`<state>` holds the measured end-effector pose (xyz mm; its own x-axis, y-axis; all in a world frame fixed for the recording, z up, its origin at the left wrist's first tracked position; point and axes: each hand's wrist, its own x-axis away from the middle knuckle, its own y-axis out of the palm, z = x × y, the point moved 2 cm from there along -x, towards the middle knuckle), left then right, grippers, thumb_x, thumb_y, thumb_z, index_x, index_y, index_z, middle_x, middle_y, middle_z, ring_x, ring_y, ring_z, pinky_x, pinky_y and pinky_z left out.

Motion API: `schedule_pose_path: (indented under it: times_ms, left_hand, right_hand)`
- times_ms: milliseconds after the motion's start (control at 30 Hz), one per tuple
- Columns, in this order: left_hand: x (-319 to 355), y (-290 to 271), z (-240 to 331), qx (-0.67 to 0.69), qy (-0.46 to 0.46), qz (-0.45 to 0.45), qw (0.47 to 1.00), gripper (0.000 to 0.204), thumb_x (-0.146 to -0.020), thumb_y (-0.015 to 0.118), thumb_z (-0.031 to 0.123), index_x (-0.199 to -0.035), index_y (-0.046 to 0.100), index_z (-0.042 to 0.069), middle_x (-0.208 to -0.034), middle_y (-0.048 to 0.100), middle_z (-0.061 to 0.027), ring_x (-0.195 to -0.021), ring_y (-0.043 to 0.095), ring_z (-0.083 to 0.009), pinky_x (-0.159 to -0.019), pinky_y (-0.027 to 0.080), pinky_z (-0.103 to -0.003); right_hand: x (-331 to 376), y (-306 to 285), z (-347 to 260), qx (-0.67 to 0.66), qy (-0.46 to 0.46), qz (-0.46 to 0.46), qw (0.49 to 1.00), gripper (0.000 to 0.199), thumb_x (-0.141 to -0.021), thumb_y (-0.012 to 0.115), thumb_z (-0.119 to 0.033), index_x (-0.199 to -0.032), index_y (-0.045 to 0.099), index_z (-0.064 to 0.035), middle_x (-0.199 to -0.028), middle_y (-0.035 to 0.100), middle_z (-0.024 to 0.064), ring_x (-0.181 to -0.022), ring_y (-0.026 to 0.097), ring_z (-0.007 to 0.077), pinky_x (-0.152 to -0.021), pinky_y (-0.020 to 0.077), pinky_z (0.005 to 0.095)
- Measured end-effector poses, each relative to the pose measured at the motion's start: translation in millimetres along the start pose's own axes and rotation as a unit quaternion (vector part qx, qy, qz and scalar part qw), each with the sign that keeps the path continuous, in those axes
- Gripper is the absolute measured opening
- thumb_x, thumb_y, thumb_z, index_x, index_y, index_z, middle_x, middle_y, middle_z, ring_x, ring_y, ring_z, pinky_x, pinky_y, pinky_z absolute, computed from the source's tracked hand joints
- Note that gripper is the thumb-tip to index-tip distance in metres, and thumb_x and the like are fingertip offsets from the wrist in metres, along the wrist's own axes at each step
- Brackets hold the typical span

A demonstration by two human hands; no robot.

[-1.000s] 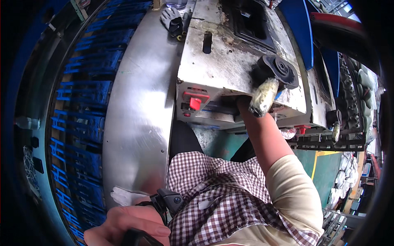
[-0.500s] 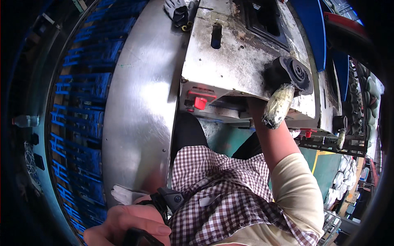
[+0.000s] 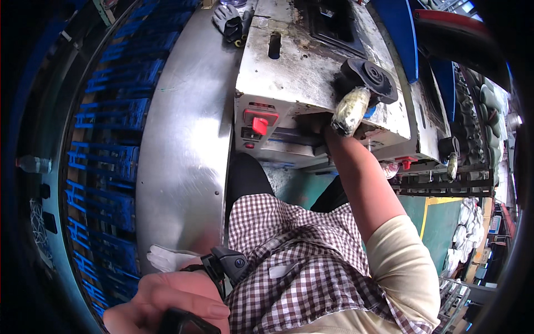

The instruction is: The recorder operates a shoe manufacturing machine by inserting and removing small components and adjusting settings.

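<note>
My left hand (image 3: pixel 167 303) is at the lower left with its fingers curled and thumb laid across. A black object (image 3: pixel 189 323) at the bottom edge lies against it, too cut off to name. A small black camera (image 3: pixel 229 264) is strapped to that wrist. My right forearm (image 3: pixel 361 172) reaches into a recess under the front of a worn white machine (image 3: pixel 300 78). The hand itself is hidden in there, so its fingers and anything in them do not show. Above the wrist, a lever handle wrapped in yellowish film (image 3: pixel 351 111) hangs from a black pivot (image 3: pixel 370 78).
A red switch (image 3: pixel 260 126) sits on the machine's front, left of the recess. Along my left runs a steel counter (image 3: pixel 183 133) with a white glove (image 3: pixel 167 259) and grey-black gloves (image 3: pixel 231 25) on it. Beyond it stand blue racks (image 3: pixel 111 167). Another machine is at the right.
The machine now appears farther left and higher in view. More of my right forearm shows outside the recess. My left hand stays low at the left with little change.
</note>
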<state>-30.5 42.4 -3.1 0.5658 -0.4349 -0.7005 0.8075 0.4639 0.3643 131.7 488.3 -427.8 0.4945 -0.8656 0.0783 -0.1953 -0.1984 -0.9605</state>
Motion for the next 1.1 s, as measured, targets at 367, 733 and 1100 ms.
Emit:
schedule_pose_path:
  times_ms: [367, 733, 1100]
  left_hand:
    - [8.0, -2.2, 8.0, 0.013, 0.040, -0.019, 0.999, 0.054, -0.075, 0.073, 0.001, -0.122, 0.054, 0.019, -0.123, 0.052, 0.0075, -0.101, 0.048, -0.0116, -0.054, 0.046, -0.027]
    - [4.0, -5.6, -0.2, 0.065, 0.028, -0.004, 0.997, 0.047, -0.080, 0.069, 0.006, -0.122, 0.054, 0.021, -0.111, 0.050, -0.0106, -0.069, 0.053, -0.0216, -0.057, 0.046, -0.027]
    - [5.7, -6.9, -1.2, 0.088, 0.006, -0.028, 0.996, 0.050, -0.079, 0.070, 0.005, -0.123, 0.054, 0.022, -0.115, 0.050, -0.0077, -0.071, 0.050, -0.0129, -0.056, 0.042, -0.024]
  right_hand:
    - [17.3, 2.2, -16.7, 0.020, -0.001, 0.033, 0.999, 0.051, -0.086, 0.048, -0.046, -0.116, 0.060, -0.0065, -0.119, 0.058, 0.0194, -0.119, 0.049, 0.0335, -0.102, 0.0331, 0.0411]
    - [-4.8, 17.2, -17.5, 0.005, -0.047, 0.072, 0.996, 0.046, -0.088, 0.046, -0.036, -0.123, 0.056, -0.0075, -0.129, 0.053, 0.0180, -0.120, 0.048, 0.0335, -0.103, 0.0347, 0.0400]
    - [13.8, 9.7, -6.2, 0.008, -0.052, 0.020, 0.998, 0.044, -0.089, 0.046, -0.033, -0.123, 0.055, -0.0081, -0.129, 0.053, 0.0178, -0.120, 0.049, 0.0331, -0.101, 0.0365, 0.0400]
